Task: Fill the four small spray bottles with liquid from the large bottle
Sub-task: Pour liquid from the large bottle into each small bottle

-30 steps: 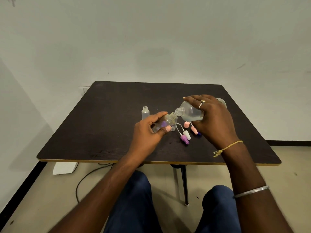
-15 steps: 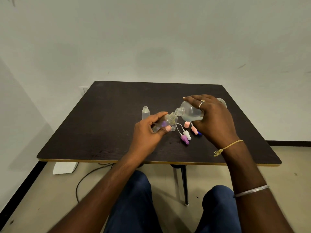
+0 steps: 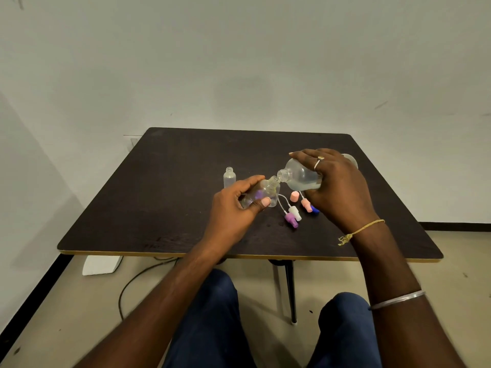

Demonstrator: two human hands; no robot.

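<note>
My right hand grips the large clear bottle, tipped on its side with its open mouth pointing left and down. Clear liquid lies low in its belly. My left hand holds a small clear spray bottle, tilted, its open neck touching the large bottle's mouth. Another small bottle stands upright and uncapped just left of my hands. Loose spray tops lie on the table below the bottles: a pink cap, a pink sprayer, a white one, a purple one.
The dark square table stands against a white wall, its front edge near my knees. A blue cap peeks from under my right hand. On the floor to the left lie a white block and a black cable.
The large bottle's mouth has come down onto the small bottle's neck. Both hands otherwise stay in place.
</note>
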